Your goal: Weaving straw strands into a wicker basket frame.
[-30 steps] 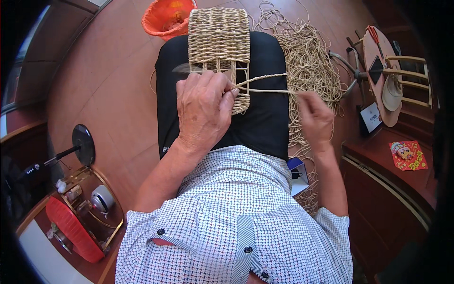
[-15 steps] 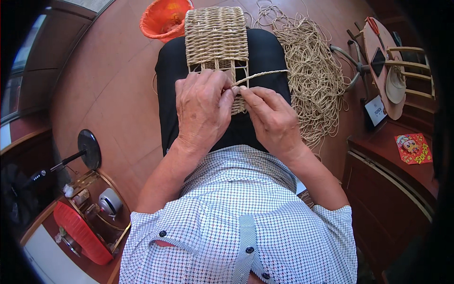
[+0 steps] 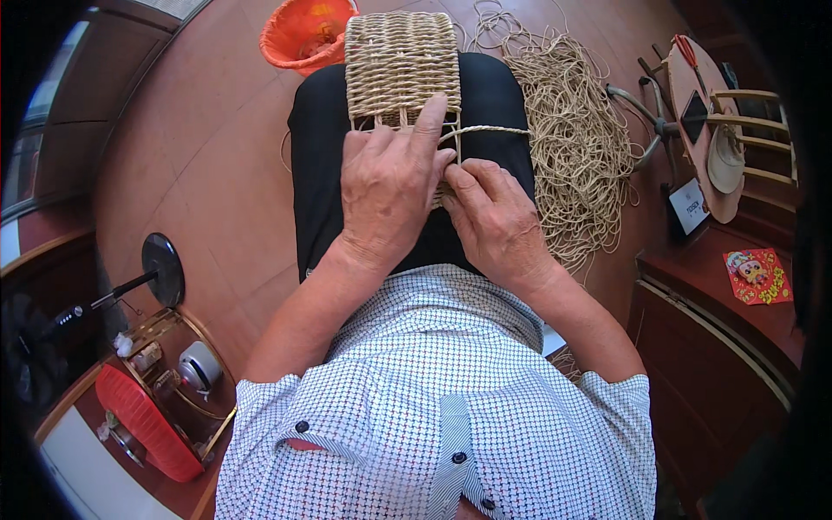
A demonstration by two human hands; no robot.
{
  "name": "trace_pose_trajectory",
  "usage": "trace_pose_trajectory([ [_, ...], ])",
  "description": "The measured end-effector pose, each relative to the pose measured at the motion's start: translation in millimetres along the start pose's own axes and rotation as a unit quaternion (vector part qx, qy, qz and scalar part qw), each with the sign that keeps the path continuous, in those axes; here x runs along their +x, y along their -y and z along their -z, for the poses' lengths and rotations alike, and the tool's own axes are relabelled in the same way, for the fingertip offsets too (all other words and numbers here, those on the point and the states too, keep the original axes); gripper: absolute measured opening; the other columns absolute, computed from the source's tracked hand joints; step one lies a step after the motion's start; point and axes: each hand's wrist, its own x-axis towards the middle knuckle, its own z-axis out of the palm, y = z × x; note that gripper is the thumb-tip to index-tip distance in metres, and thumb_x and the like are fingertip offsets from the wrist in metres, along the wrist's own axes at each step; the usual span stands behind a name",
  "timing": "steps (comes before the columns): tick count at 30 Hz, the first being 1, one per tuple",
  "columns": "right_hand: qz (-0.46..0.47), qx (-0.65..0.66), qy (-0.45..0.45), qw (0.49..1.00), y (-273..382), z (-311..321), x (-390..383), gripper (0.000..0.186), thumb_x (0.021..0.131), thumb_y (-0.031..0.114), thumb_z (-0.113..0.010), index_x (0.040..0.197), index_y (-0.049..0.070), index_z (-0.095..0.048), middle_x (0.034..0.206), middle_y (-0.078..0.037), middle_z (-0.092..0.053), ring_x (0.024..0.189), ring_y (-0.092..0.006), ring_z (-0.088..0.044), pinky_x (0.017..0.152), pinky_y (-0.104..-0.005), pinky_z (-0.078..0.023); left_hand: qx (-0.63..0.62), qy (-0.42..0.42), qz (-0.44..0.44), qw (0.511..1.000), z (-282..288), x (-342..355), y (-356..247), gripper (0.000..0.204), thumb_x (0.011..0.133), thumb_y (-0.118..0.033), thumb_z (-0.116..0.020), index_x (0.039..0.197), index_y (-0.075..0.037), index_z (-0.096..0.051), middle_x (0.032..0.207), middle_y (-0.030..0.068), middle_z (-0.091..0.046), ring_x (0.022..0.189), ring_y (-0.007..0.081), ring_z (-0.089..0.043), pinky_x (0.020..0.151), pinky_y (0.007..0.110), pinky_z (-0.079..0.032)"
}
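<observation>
A woven straw-cord basket [image 3: 403,65] lies across my lap, its far part closely woven and its middle showing bare uprights on a thin frame. My left hand [image 3: 381,195] grips the open middle part, its index finger stretched out over the weave and the other fingers curled out of sight. Close beside its thumb, my right hand [image 3: 498,217] has its fingertips pinched at the basket's right edge, above a short near band of weave. A twisted cord [image 3: 494,130] comes from the right and passes behind my left index finger; its end is hidden.
A big heap of loose cord [image 3: 572,147] covers the floor at right. An orange-lined bin [image 3: 299,39] stands far left. Beyond the heap are a chair [image 3: 754,130] and a stool-like round board [image 3: 689,74]. A fan base [image 3: 163,270] stands at left.
My left index finger has straightened away from the pinch and now points over the weave. The basket has shifted slightly right; my right hand stays at its edge, fingertips a little lower.
</observation>
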Motion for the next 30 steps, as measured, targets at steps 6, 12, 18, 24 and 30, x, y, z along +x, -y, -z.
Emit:
trace_pose_trajectory([
  [6,-0.002,0.041,-0.014,0.999,-5.2,-3.3,0.1,0.034,0.099,0.006,-0.077,0.132,-0.001,-0.069,0.121,-0.017,-0.067,0.107,-0.0363,-0.070,0.095,-0.0460,-0.058,-0.025,0.060,0.016,0.998,5.7,4.2,-4.6,0.071,0.103,-0.016,-0.079,0.168,-0.009,-0.053,0.093,0.0078,-0.073,0.086,0.0267,-0.068,0.090,0.044,-0.048],
  [12,-0.002,0.040,-0.028,0.999,-5.6,-5.7,0.8,0.034,0.099,0.009,-0.080,0.131,0.001,-0.072,0.118,-0.017,-0.069,0.106,-0.0368,-0.071,0.094,-0.0469,-0.059,-0.125,0.014,0.047,0.991,6.6,-9.4,-1.6,0.071,0.099,-0.008,-0.081,0.166,-0.012,-0.057,0.093,0.0071,-0.071,0.085,0.0257,-0.067,0.089,0.043,-0.050],
  [18,-0.025,0.054,-0.031,0.998,-1.9,-4.3,3.3,0.037,0.095,0.015,-0.086,0.129,0.004,-0.074,0.120,-0.014,-0.067,0.109,-0.0347,-0.069,0.095,-0.0456,-0.058,-0.053,-0.062,0.056,0.995,16.8,-23.2,2.3,0.065,0.093,0.004,-0.077,0.155,-0.013,-0.067,0.091,0.0065,-0.069,0.083,0.0255,-0.067,0.082,0.042,-0.055],
  [24,0.023,-0.028,-0.068,0.997,7.3,-6.1,10.9,0.044,0.091,0.011,-0.086,0.134,0.010,-0.077,0.122,-0.008,-0.067,0.114,-0.0283,-0.068,0.097,-0.0426,-0.054,-0.097,-0.012,0.143,0.985,42.0,-31.7,25.6,0.039,0.096,0.003,-0.074,0.133,-0.009,-0.075,0.094,0.0091,-0.071,0.084,0.0238,-0.070,0.077,0.039,-0.059],
  [30,0.088,-0.079,-0.023,0.993,15.0,-18.0,15.9,0.054,0.092,0.016,-0.084,0.145,0.010,-0.075,0.128,-0.004,-0.070,0.117,-0.0263,-0.067,0.101,-0.0418,-0.052,-0.112,-0.024,0.166,0.979,61.3,-13.7,57.5,0.012,0.106,-0.003,-0.074,0.118,-0.002,-0.078,0.095,0.0114,-0.077,0.083,0.0180,-0.074,0.078,0.033,-0.058],
])
